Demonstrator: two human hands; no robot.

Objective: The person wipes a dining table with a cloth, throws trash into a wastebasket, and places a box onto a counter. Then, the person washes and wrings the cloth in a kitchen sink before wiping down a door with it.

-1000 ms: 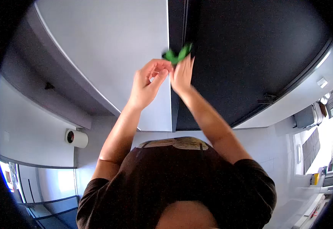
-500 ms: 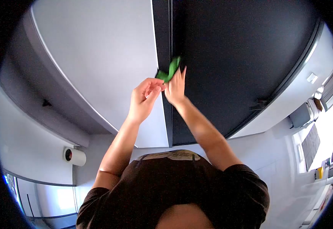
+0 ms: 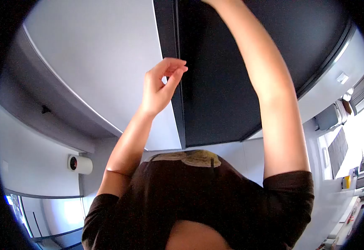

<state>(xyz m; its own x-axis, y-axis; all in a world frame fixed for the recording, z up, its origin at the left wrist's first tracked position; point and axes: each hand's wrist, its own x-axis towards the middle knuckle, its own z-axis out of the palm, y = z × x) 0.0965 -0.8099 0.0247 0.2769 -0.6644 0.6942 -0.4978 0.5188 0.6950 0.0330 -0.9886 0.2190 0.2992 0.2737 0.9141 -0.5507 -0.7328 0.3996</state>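
My left hand (image 3: 161, 85) is raised over the seam between a white panel (image 3: 102, 54) and a black panel (image 3: 219, 91). Its fingers curl towards the thumb in a loose pinch, with no object visible between them. My right arm stretches forward over the black panel, and only the base of my right hand (image 3: 212, 2) shows at the top edge. The fingers of that hand are cut off by the frame, so what they hold or touch is hidden. The green cloth is out of view.
A white cylindrical object (image 3: 81, 164) with a dark round opening is at the left. Grey cushion-like items (image 3: 328, 117) lie at the right near a bright window. Pale floor tiles (image 3: 248, 160) show below the panels. A small yellow object (image 3: 346, 182) is at the far right.
My right hand has moved away from my left hand, forward and mostly out of the frame. The green cloth, earlier at my right fingers, has left view. My left hand stays curled.
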